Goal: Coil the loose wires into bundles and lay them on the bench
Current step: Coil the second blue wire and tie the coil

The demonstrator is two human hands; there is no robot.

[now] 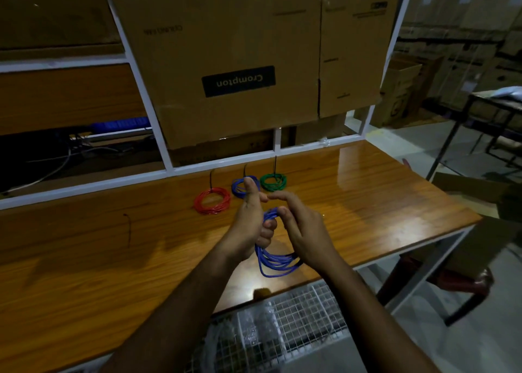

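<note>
My left hand (252, 223) grips a coil of blue wire (275, 261) above the wooden bench (84, 274), thumb raised, with loops hanging below the fist. My right hand (303, 228) holds the same coil from the right, its fingers curled round the upper strands. Three tied bundles lie on the bench behind my hands: a red bundle (211, 200), a blue bundle (238, 186) partly hidden by my left thumb, and a green bundle (273, 181). Each has a black tie sticking up.
A black cable tie (128, 228) lies on the bench at the left. A large cardboard box (240, 48) leans on the white frame (220, 162) behind the bench. A wire-mesh basket (282, 322) sits below the front edge. A dark table (480, 113) stands at right.
</note>
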